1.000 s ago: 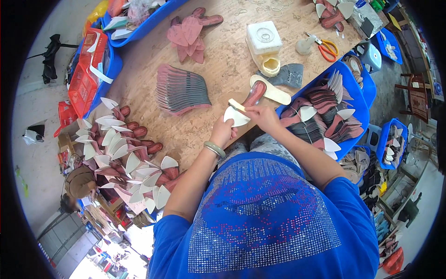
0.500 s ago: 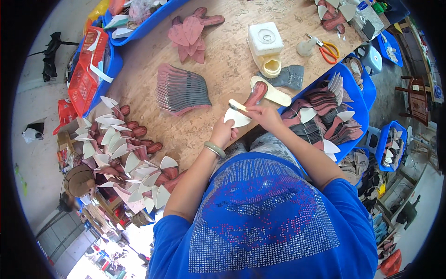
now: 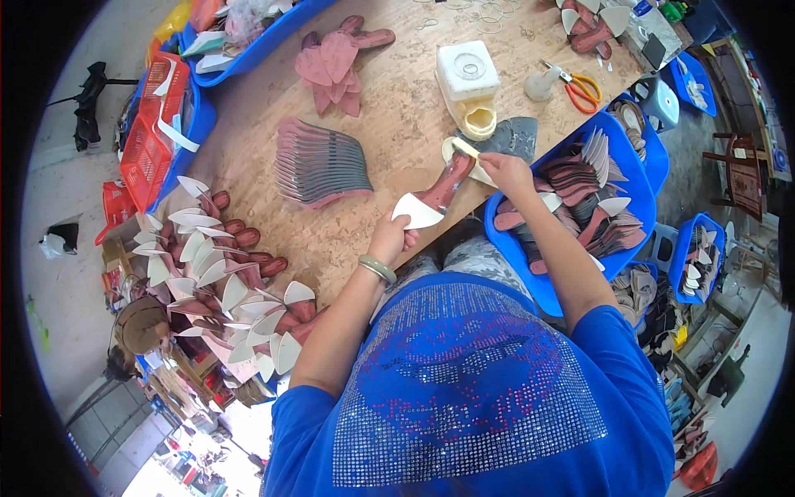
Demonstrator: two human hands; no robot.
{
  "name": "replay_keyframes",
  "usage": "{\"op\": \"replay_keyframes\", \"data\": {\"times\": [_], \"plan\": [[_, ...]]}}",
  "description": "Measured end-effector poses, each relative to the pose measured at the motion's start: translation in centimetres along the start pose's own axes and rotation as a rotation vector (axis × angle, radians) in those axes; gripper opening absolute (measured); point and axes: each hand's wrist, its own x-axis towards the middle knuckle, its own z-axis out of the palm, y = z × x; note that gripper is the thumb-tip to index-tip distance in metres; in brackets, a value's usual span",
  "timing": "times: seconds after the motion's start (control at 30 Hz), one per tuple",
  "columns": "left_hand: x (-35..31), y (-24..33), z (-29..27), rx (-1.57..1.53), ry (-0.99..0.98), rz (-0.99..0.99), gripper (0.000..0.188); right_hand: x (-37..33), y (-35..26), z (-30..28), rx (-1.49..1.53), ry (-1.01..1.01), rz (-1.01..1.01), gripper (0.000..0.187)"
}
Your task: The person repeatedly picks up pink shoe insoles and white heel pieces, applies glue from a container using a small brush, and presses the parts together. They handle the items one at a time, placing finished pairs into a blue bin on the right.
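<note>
My left hand (image 3: 389, 238) is closed on the white pointed end of a shoe insole (image 3: 448, 189). The insole's reddish-brown body stretches away to the upper right, over the table edge. In my right hand (image 3: 508, 174) is a small cream brush (image 3: 465, 147), pinched between thumb and fingers at the insole's far, rounded end. A cream sole-shaped piece (image 3: 448, 151) lies beneath that end, partly covered by the insole and hand. Just beyond stands a white tub with a yellowed, crusted spout (image 3: 479, 123), next to a dark grey flat piece (image 3: 515, 137).
A fanned stack of grey and pink insoles (image 3: 323, 166) lies on the table (image 3: 248, 141). White-tipped insoles (image 3: 224, 273) pile up at left. Orange-handled pliers (image 3: 584, 93) lie at far right. A blue bin of insoles (image 3: 530, 282) stands beside my right arm.
My right hand and the brush have moved right and away, from the insole's white tip to its far end. The left hand has shifted slightly left, tilting the insole into fuller view.
</note>
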Motion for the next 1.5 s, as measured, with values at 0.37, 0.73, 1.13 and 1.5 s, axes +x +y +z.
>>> {"op": "replay_keyframes", "data": {"times": [0.37, 0.73, 1.13, 1.5], "plan": [[0.0, -0.1, -0.2, -0.07, -0.02, -0.037, 0.017, -7.8, 0.8, -2.3, 0.221, -0.177, 0.259, 0.023], [-0.5, -0.2, -0.2, 0.09, -0.021, 0.052, 0.021, -4.2, -1.1, -2.0, 0.02, 0.019, -0.076, 0.025], [-1.0, -0.6, -0.5, 0.092, -0.035, 0.093, 0.023, -6.9, -4.3, -2.5, 1.573, -0.859, 0.654, 0.025], [-4.8, 0.3, -5.0, 0.005, 0.046, 0.176, 0.022, -7.9, -1.7, -7.6, 1.593, -0.507, 0.516, 0.025]]}}
